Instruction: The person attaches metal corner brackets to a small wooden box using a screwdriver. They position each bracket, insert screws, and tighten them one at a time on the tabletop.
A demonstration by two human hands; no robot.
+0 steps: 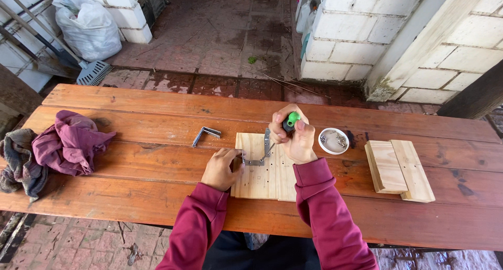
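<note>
head view, right hand: right hand point(297, 139) fingers closed around a green-handled screwdriver point(290, 121), tip down at the bent grey metal bracket point(262, 150).
left hand: left hand point(222, 168) fingers curled, pressing the pale square wooden board point(258, 180) just beside the bracket.
done: bracket seated; screw depth cannot be told.
left: second grey bracket point(205, 134) lies loose beyond the left fingers; round white dish of screws point(334, 140) right of the right fingers.

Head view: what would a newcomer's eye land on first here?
Mid-table, the right hand grips a green-handled screwdriver over a metal bracket on a pale board, which the left hand steadies. Just right sit a white dish of screws and two stacked wood blocks. At the table's left end lies a heap of purple cloth.
</note>
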